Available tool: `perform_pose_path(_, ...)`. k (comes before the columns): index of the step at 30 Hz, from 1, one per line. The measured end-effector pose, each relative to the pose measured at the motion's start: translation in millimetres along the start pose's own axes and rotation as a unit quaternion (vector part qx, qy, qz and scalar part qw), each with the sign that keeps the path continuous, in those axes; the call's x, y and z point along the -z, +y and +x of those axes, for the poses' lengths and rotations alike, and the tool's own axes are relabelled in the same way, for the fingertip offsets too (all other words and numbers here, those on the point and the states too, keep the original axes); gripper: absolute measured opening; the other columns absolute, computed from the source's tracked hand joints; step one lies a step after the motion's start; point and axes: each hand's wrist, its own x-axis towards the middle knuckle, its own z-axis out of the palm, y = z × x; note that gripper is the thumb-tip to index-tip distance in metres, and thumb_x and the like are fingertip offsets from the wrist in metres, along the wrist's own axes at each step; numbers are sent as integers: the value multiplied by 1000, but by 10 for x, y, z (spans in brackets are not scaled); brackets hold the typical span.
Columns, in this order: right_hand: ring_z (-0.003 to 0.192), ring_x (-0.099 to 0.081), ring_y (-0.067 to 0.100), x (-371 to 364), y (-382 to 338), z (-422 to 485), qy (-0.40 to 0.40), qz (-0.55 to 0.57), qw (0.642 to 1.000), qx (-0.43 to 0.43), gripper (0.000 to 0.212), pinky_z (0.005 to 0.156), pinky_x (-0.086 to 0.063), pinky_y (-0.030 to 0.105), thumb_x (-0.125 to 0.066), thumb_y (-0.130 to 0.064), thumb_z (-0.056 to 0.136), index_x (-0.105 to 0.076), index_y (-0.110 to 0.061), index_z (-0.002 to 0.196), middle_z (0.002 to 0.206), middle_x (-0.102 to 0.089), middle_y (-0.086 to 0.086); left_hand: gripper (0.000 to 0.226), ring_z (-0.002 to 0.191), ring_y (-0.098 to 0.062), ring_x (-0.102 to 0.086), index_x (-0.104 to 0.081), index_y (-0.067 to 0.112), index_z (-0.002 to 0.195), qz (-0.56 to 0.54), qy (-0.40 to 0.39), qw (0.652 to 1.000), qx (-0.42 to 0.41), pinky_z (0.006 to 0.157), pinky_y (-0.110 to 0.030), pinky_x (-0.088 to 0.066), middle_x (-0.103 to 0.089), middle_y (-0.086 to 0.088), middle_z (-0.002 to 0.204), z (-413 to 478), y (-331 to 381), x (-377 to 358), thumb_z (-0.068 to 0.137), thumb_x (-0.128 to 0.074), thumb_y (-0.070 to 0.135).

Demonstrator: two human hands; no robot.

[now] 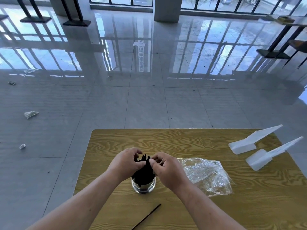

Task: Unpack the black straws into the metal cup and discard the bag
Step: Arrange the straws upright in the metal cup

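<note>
Black straws (pixel 144 171) stand bunched in the metal cup (pixel 143 186); your left hand (pixel 127 162) curls round their tops, your right hand (pixel 167 166) pinches them, fingers bent.

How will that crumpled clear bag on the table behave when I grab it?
The clear bag looks thin and wrinkled, so probably floppy, collapsing in the grip. It seems empty, so likely very light. Its glossy film may feel slippery.
</note>
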Motion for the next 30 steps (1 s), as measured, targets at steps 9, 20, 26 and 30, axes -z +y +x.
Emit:
perform_pose_path(9, 54, -53, 7, 81, 187, -43, 72, -56, 995, 29, 20, 51, -48, 31, -62, -33, 94, -65, -24, 76, 64, -64, -5, 46, 98, -2, -59, -60, 45, 123, 2, 16, 1000, -10, 75, -21, -45, -56, 22, 115, -111, -19, -31, 81, -73, 54)
perform_pose_path(20, 105, -70, 37, -517, 1210, -577, -244, -393, 887, -2, 34, 80, -58, 43, -54, -27, 96, -59, -18, 128, 119, -69, 10, 51, 98, -7, -62, -52, 46, 127, 14, 21, 998, -56, 78, -28, -47, -51, 22, 125, -272, -104, -170, 80, -66, 60)
perform_pose_path(26, 101, -69, 41, -841, 1512, -759, -287, -458, 841, 20, 23, 71, -46, 42, -50, -5, 95, -56, -10, 117, 113, -69, 16, 52, 105, -10, -60, -48, 48, 130, 8, 30, 998, -56, 80, -30, -47, -49, 22, 129, -332, -143, -216, 82, -66, 59)
perform_pose_path(30, 103, -69, 39, -816, 1571, -745, -260, -458, 850, 0, 21, 74, -48, 41, -50, -8, 95, -58, -10, 115, 114, -70, 14, 52, 106, -8, -60, -48, 47, 130, 6, 30, 998, -63, 78, -27, -47, -51, 21, 130, -342, -137, -206, 83, -65, 59)
